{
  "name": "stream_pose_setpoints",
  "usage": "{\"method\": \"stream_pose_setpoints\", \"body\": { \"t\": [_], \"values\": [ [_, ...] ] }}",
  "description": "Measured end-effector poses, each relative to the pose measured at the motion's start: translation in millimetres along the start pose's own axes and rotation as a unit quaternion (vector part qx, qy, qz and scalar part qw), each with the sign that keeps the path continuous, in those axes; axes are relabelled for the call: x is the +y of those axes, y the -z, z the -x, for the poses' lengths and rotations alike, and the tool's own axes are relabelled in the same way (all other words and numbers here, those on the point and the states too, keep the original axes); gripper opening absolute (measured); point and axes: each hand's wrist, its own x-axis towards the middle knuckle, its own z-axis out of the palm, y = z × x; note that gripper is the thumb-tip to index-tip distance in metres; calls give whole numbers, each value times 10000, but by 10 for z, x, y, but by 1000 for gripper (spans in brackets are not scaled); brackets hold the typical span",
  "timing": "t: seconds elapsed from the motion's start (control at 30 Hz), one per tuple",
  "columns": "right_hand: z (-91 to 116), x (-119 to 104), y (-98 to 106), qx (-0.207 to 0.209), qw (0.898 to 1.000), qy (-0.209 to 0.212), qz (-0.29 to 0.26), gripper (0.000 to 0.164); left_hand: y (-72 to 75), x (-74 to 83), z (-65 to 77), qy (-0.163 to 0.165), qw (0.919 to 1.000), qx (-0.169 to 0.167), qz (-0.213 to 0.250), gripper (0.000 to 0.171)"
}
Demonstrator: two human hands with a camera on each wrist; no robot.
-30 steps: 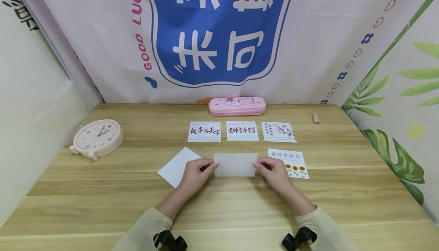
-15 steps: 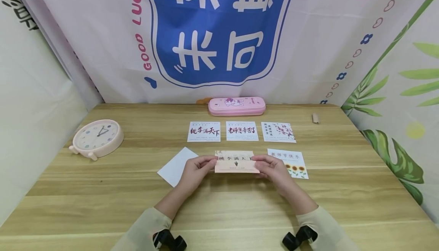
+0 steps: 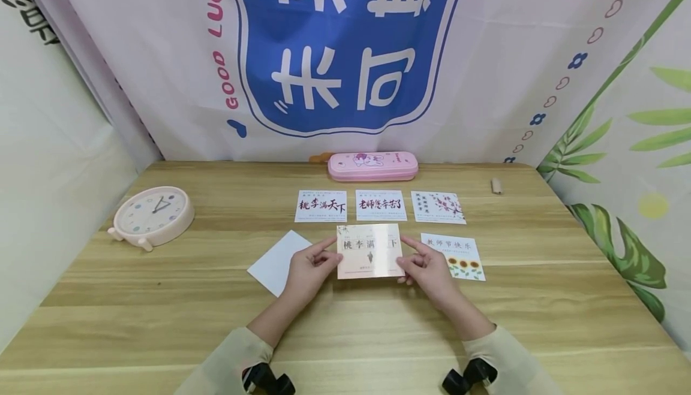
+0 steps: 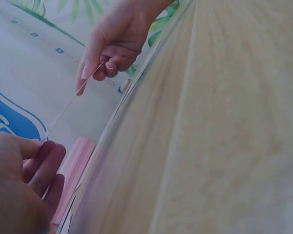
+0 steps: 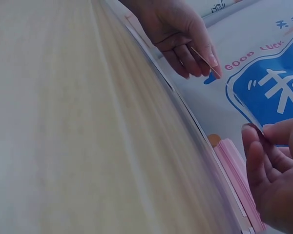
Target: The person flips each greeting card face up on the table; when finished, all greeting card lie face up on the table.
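A cream card [image 3: 363, 263] with printed characters and a small dark figure is held up above the table, its printed side toward the head camera. My left hand [image 3: 310, 266] pinches its left edge between thumb and fingers. At the opposite edge my right hand [image 3: 429, 266] pinches it the same way. Both wrist views show the card almost edge-on, as a thin line between the two hands. A glare strip crosses its right half. Beside my left hand lies a blank white card [image 3: 278, 261]. Partly behind my right hand is a sunflower card [image 3: 465, 263].
Three printed cards lie in a row behind the hands: one left [image 3: 321, 206], one middle [image 3: 380, 205], one with blossoms [image 3: 439, 207]. A pink pencil case [image 3: 373, 167] rests at the table's back edge, a round clock [image 3: 153, 218] at left, a small tan piece [image 3: 496, 186] at right.
The card showed a blank side a second ago. It has been turned over and tilted up, so its printed face now shows in full. The cards on the table have not moved.
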Motion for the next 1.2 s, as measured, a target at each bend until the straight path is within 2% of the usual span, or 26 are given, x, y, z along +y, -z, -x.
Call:
{"method": "stream_pose_setpoints", "body": {
  "t": [0.13, 0.23, 0.3, 0.37, 0.47, 0.67, 0.87, 1.03, 1.2],
  "values": [
    [-9, 7, -10, -244, 9950, 395, 888, 57, -13, 5, 2, -16, 9993, -386, -12, 52],
    [-12, 4, -15, -437, 9834, 742, 1599, 70, -33, 20, 5, -34, 9963, -803, -294, 70],
    [-9, -3, -20, -507, 9771, 868, 1876, 77, -49, 37, 11, -123, 9938, -938, -581, 77],
    [-6, -9, -24, -496, 9733, 937, 2034, 82, -63, 52, 18, -268, 9915, -927, -873, 79],
    [-9, -19, -22, -405, 9715, 1024, 2099, 82, -81, 78, 25, -416, 9900, -825, -1063, 77],
    [-11, -60, 51, -135, 9613, 1278, 2436, 81, -116, 122, -5, -444, 9862, -721, -1424, 73],
    [-28, -22, 187, 3, 9553, 1351, 2631, 79, -207, 132, -64, -663, 9742, -689, -2047, 75],
    [-47, 57, 288, -1, 9480, 1478, 2820, 74, -320, 118, -90, -590, 9641, -742, -2479, 75],
    [-47, 165, 366, -119, 9406, 1285, 3141, 73, -428, 56, -90, -454, 9587, -820, -2684, 76]
  ]
}}
